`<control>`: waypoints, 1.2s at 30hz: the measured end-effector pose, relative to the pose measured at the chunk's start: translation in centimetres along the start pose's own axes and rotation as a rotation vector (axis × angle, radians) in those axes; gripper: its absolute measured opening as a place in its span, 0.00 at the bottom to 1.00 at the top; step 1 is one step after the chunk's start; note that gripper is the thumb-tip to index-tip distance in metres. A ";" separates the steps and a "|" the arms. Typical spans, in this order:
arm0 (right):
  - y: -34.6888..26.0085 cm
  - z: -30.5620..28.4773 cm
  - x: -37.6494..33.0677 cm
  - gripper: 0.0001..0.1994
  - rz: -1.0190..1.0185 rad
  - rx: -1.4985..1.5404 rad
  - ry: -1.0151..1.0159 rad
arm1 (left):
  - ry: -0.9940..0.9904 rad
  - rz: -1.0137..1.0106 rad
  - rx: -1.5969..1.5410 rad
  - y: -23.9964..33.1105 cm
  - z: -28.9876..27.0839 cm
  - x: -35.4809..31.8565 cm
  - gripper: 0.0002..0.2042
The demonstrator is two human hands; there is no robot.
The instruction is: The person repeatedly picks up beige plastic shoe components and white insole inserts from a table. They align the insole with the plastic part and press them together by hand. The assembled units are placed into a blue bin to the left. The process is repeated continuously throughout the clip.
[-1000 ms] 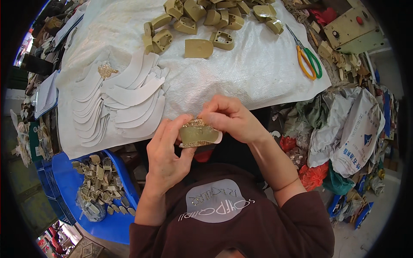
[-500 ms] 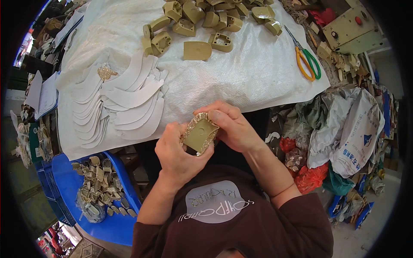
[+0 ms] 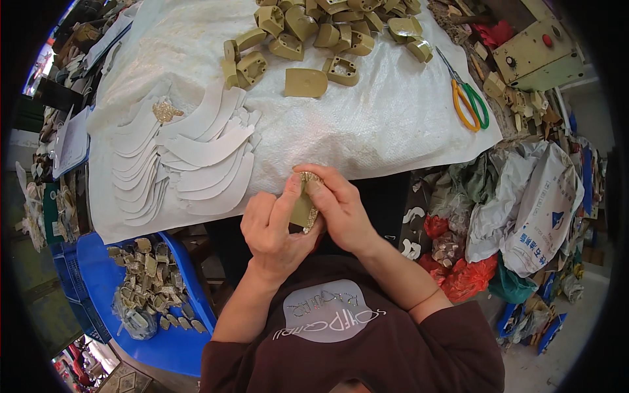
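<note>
Heel block [image 3: 303,208], olive with a glittery gold wrap, sits pinched between both your hands at the near table edge, over your lap. Progress guess: wrap looks partly pressed on, edge not yet flush. Bare blocks [image 3: 314,36] piled at the far side, white cut strips [image 3: 187,154] fanned out, blue bin [image 3: 152,288] holds wrapped ones. Left hand [image 3: 272,229] grips from below, thumb up; right hand [image 3: 341,206] clamps the top edge, fingers curled, hands touching
</note>
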State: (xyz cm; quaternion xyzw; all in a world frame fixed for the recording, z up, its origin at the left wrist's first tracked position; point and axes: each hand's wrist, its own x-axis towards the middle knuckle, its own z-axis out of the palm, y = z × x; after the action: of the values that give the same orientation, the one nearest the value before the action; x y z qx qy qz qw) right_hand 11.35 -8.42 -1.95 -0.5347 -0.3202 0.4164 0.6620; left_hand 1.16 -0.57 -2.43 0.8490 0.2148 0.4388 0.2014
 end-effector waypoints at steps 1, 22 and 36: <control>-0.2 0.2 -0.1 0.18 -0.091 -0.230 0.031 | 0.013 -0.007 -0.006 0.0 0.1 -0.1 0.28; -1.6 4.0 8.5 0.14 -0.695 -1.036 -0.141 | 0.323 -0.574 0.520 -10.5 -15.1 -7.1 0.24; 1.1 4.3 10.5 0.08 -0.815 -0.895 0.083 | 0.282 -0.588 -0.080 -7.1 -12.6 -4.2 0.13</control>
State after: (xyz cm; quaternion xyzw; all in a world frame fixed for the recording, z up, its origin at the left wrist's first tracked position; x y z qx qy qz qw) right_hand 12.05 2.92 -2.26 -0.6116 -0.6169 -0.0669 0.4908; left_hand -12.79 5.01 -2.26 0.6730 0.4589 0.4831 0.3212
